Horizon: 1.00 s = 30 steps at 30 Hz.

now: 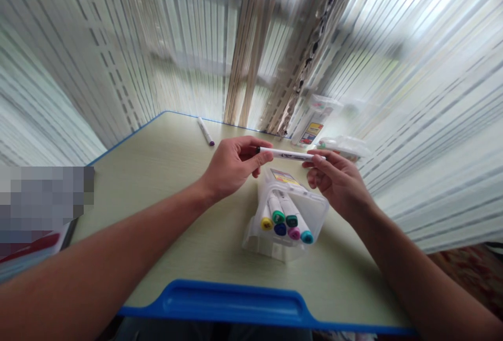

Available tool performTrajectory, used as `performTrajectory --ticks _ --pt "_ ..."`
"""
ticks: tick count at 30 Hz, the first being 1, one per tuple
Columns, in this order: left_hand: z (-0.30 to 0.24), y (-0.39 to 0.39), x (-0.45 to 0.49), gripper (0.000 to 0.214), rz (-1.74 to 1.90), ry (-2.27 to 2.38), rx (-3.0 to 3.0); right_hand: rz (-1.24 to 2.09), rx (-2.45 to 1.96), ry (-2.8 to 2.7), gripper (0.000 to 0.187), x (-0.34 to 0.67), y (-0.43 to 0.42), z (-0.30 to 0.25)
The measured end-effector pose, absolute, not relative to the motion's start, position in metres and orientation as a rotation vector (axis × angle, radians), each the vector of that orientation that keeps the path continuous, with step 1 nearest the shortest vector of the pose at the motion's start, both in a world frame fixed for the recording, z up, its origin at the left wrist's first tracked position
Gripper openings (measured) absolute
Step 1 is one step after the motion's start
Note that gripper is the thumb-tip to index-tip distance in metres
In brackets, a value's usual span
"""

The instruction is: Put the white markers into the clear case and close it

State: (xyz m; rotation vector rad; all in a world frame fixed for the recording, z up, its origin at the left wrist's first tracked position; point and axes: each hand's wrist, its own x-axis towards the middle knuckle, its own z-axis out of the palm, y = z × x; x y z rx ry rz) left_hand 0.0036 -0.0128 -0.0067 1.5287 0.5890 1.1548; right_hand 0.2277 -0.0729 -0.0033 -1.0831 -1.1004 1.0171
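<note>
A white marker (291, 155) with a dark end is held level above the desk between both hands. My left hand (236, 165) pinches its dark end, and my right hand (338, 176) grips the opposite end with thumb and fingers. Just below stands a clear plastic marker case (314, 207), lying tilted with its opening facing me. Several white markers with coloured ends, such as a yellow-ended marker (266, 223) and a light-blue-ended marker (307, 237), lie inside it. Farther back on the left lies a purple-ended marker (206, 132), apart from my hands.
The pale desk (157, 173) has a blue rim and a blue pen tray (236, 304) along its near edge. A clear container (310, 126) and a clear lid-like piece (341, 145) sit at the back right. A striped curtain (196, 42) hangs behind.
</note>
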Motion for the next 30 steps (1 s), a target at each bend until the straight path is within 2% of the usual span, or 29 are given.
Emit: performTrajectory --ticks 19,30 --pt "-0.001 -0.025 0.003 0.029 1.164 0.375 1.459 1.271 -1.151 -1.021 0.023 0.228 -0.07 -0.013" --pt "-0.025 0.011 -0.008 0.027 1.114 0.728 1.952 0.884 -1.035 -1.143 0.016 0.226 -0.074 -0.008"
